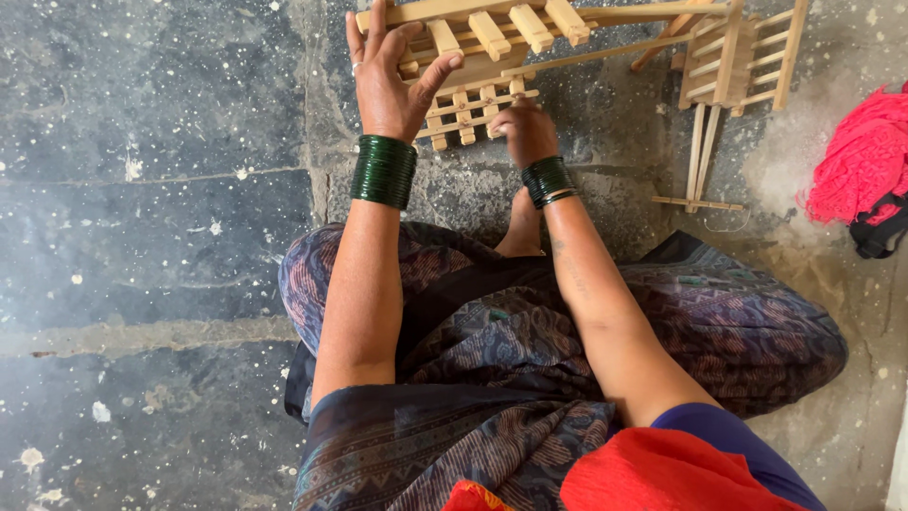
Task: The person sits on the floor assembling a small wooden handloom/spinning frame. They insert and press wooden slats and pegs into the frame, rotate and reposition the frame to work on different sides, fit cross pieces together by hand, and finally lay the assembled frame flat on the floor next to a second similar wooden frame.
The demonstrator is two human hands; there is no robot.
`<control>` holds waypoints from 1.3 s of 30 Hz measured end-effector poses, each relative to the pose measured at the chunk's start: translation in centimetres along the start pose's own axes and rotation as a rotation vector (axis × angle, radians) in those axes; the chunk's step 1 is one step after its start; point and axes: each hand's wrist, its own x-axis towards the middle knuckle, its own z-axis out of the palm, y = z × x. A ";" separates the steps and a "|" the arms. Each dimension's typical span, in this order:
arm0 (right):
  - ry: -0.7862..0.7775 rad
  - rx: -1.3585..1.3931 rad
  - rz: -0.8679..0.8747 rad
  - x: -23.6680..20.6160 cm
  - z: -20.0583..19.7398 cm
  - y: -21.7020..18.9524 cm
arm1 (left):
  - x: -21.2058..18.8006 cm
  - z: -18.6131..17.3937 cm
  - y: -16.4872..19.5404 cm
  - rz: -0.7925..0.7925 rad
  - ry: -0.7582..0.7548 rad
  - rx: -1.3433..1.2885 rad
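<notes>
**A:** ok so where's my left hand (386, 83) at?

**B:** It's spread open, fingers splayed, palm pressed on the slatted wooden frame (492, 43) right in front of it.

**A:** and my right hand (526, 128)?

**B:** It's curled on the lower slats (473, 104), just right of your left, though I can't tell if it's gripping. A second wooden frame (733, 57) is further right, with red cloth (861, 161) beyond.

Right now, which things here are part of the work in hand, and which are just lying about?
In hand: wooden slat frame, left hand spread on it, right hand at its lower slats.

Lying about: second slat piece, red cloth, black cloth.
</notes>
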 end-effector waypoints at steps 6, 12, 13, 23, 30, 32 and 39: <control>0.039 -0.101 0.105 -0.2 -0.8 1.2 | 0.4 0.1 0.1 -0.028 -0.019 -0.013; -0.196 0.281 0.210 0.2 0.9 -2.1 | 0.4 0.0 0.1 -0.001 0.004 -0.014; -0.248 0.418 0.249 0.3 1.1 -2.3 | 0.2 0.0 0.2 0.005 0.013 -0.008; -0.063 0.068 0.438 -0.9 -2.3 3.9 | 0.3 -0.1 0.3 0.057 0.035 -0.032; 0.041 0.114 0.413 -1.2 -2.1 3.2 | 0.2 0.1 -0.1 0.055 0.047 -0.020; 0.034 0.100 0.379 -1.3 -2.3 3.0 | 0.1 0.2 -0.2 0.044 0.031 -0.038; 0.111 0.028 0.307 -1.2 -1.8 2.7 | 0.1 0.5 -0.6 0.037 0.028 -0.023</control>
